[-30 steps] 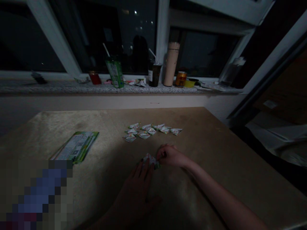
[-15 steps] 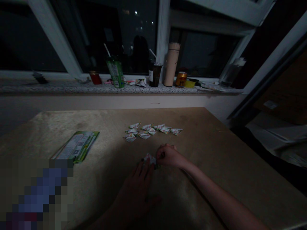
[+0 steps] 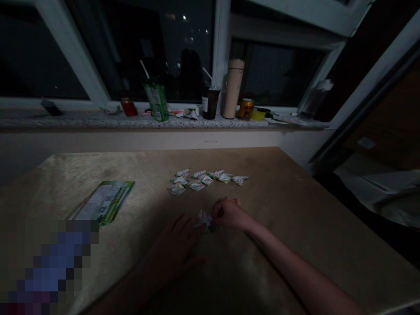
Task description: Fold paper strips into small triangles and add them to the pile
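A small folded packet of printed white-and-green paper (image 3: 204, 217) lies on the table between my hands. My right hand (image 3: 231, 213) is closed in a pinch at the packet's right edge, its fingertips partly hidden. Stretched flat on the left side, my left hand (image 3: 180, 238) is open, with its fingertips at the packet's near left edge. Beyond both hands, several similar folded paper pieces (image 3: 197, 186) are grouped in loose rows. The scene is dim, so the fold details are hard to make out.
A stack of green-and-white printed sheets (image 3: 106, 201) lies to the left on the brown table (image 3: 278, 183). On the stone windowsill (image 3: 183, 124) stand a green cup (image 3: 158, 103), a dark drink cup (image 3: 210, 103), a beige flask (image 3: 233, 89) and an orange can (image 3: 246, 109).
My left hand has slid to the left, uncovering more of the packet. My right hand stays pinched at its right edge.
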A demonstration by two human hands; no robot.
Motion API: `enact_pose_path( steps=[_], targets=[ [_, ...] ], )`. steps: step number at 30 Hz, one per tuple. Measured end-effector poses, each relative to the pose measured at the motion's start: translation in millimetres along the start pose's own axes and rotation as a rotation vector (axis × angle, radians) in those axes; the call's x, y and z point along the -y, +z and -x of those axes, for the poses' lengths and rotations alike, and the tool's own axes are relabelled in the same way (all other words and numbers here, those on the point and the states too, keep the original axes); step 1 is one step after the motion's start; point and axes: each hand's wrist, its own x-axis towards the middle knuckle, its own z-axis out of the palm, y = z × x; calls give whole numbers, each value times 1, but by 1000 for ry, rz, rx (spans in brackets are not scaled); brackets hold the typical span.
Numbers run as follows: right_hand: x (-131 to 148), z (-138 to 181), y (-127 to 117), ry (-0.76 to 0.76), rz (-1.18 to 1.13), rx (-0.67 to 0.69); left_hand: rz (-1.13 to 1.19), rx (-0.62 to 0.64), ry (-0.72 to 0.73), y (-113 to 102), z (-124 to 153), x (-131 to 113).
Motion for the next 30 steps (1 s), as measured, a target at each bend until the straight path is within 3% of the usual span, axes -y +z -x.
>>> enact_pose_path(
  steps=[6, 15, 23, 30],
  targets=[
    [1, 1, 3, -4, 28, -59, -32, -41, -193, 8, 7, -27],
    [7, 8, 7, -21, 126, -122, 121, -8, -212, 16, 12, -25],
    [11, 8, 9, 31, 174, -107, 156, 215, -298, -6, 3, -34],
    [7, 7, 9, 28, 112, -103, 110, 267, -305, -10, 5, -35]
  ],
)
